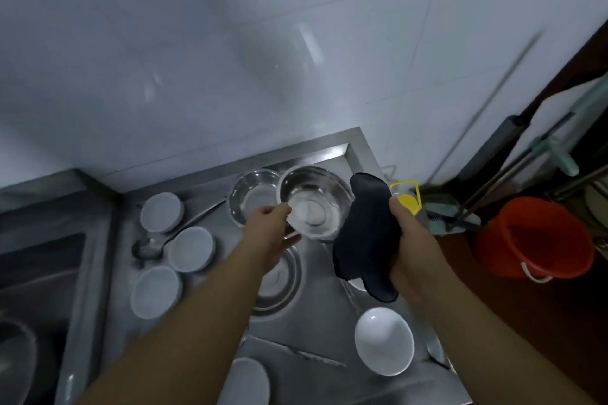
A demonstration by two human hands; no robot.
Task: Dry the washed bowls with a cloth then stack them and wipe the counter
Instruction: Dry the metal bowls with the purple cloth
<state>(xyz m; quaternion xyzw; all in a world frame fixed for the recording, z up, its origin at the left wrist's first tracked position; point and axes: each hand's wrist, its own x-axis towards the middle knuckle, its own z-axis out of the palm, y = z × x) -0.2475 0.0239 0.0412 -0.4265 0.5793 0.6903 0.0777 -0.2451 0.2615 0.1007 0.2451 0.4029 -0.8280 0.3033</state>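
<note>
Left hand [268, 233] pinched the small white ceramic bowl [307, 217] by its rim, over the round steel basin [316, 194]; right hand [411, 240] clutched the dark cloth [365, 233] beside it. So slight a pinch might have let the wet bowl slip.

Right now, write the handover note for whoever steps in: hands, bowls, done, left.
Left hand pinches the rim of a small white ceramic bowl, held above the steel counter.
Right hand grips the dark cloth, not yet in the bowl.
Three pale bowls lie upside down at left; one white bowl sits upright at right; two steel bowls stand at the back.
Done: nothing stacked.
Left: dry, stack, wipe the counter.
</note>
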